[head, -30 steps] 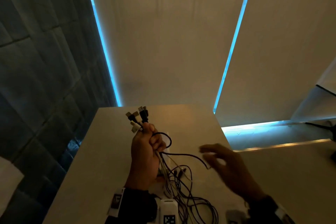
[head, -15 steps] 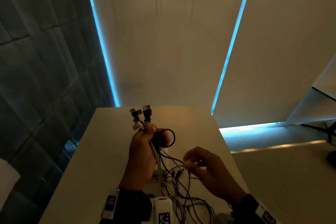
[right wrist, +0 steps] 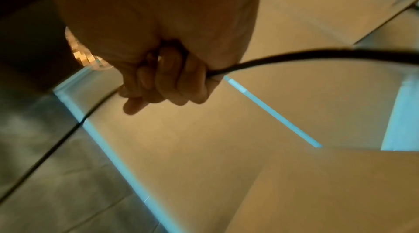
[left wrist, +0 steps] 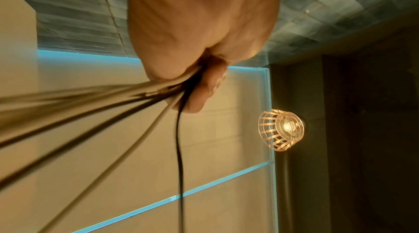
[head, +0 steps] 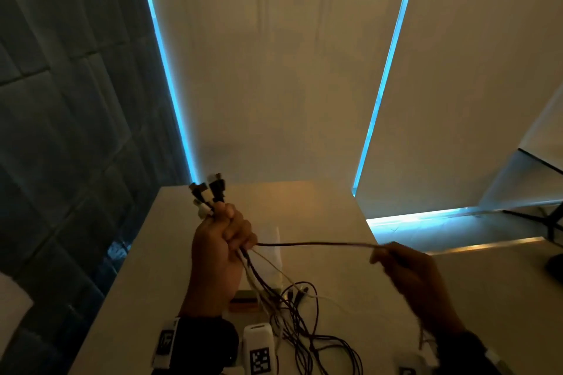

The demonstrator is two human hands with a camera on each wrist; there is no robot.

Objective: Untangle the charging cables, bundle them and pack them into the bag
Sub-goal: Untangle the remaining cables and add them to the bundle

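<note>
My left hand (head: 222, 240) is raised over the table and grips a bunch of charging cables, with their black and white plugs (head: 208, 193) sticking up above the fist. Below the fist the cables (head: 292, 313) hang down and lie tangled on the table. One dark cable (head: 313, 243) runs taut from the left fist to my right hand (head: 405, 268), which grips it in a curled fist out to the right. In the left wrist view the cables (left wrist: 113, 104) fan out from the fist. The right wrist view shows the fingers (right wrist: 172, 82) curled round the black cable (right wrist: 294, 56).
The pale table (head: 320, 216) ends at a wall with blue light strips. A small striped block (head: 243, 303) and a white sheet (head: 272, 240) lie under the cables. A white tagged device (head: 259, 350) sits at the near edge. A lit lamp (left wrist: 281, 129) shows in the left wrist view.
My right hand closed on one dark cable near the tangle and drew it out to the right until it ran taut. The small loop beside the left fist is gone.
</note>
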